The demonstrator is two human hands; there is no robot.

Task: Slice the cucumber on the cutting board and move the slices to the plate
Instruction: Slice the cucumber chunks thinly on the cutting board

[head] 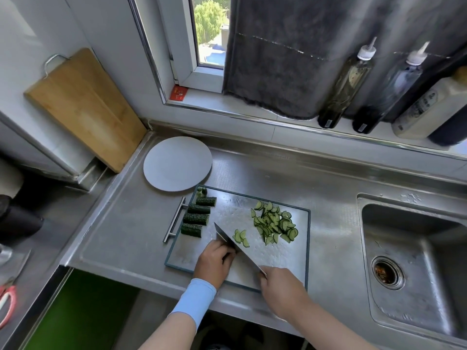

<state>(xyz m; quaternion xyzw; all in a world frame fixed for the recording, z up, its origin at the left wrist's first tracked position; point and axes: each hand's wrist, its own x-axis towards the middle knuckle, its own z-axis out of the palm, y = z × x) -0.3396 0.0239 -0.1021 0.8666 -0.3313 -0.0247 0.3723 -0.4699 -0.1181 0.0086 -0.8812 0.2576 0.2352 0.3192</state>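
Gripping the knife [237,246] by its handle, the right hand [280,284] holds the blade slantwise over the board [235,210]. The left hand [213,263] lies against the blade's left face with fingers curled; whether they hold anything I cannot tell. Four cucumber chunks [195,219] line the board's left edge. A pile of slices [275,223] lies toward its right, with a few more just beside the blade. The plate [177,162] sits on the surface [121,223] just beside the board's far left corner.
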